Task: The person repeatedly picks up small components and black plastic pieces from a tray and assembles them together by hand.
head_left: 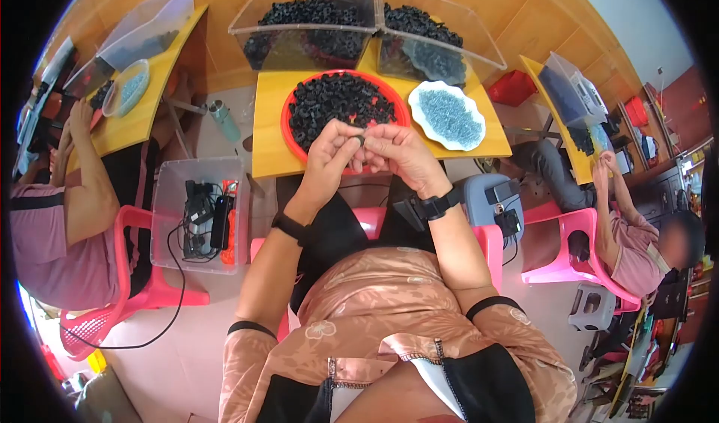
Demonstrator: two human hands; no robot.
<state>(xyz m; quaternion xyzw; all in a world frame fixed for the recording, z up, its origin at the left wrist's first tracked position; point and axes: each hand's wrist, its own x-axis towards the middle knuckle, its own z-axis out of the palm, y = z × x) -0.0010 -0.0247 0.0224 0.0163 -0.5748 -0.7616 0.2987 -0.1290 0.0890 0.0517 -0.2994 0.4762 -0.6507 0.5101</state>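
A: Where are the wearer's hands?

B: Together, near the middle of the frame. The left hand (pixel 332 152) and the right hand (pixel 401 150) meet at the fingertips, just over the near edge of a red tray (pixel 404 108).

A: Are they holding anything?

B: Yes, a small dark piece (pixel 361 140), pinched between the thumbs and forefingers of both. The fingers cover much of it, so I can't tell its exact shape.

A: What's in the tray?

B: A heap of black pieces (pixel 322 107), with a little red showing among them close to the fingers. The tray sits on a yellow table (pixel 269 112) in the upper middle.

A: And beside it?

B: On its right, a white scalloped plate (pixel 480 129) bears many tiny bluish, clear bits (pixel 449 116). Behind, along the top of the frame, stand two see-through bins with more black parts: the left bin (pixel 251 41) and the right bin (pixel 479 49).

A: Anyone else about?

B: Two people, seated at other yellow tables: one at the left edge (pixel 71 236), one at the right (pixel 633 236). Each has their own hands near the table.
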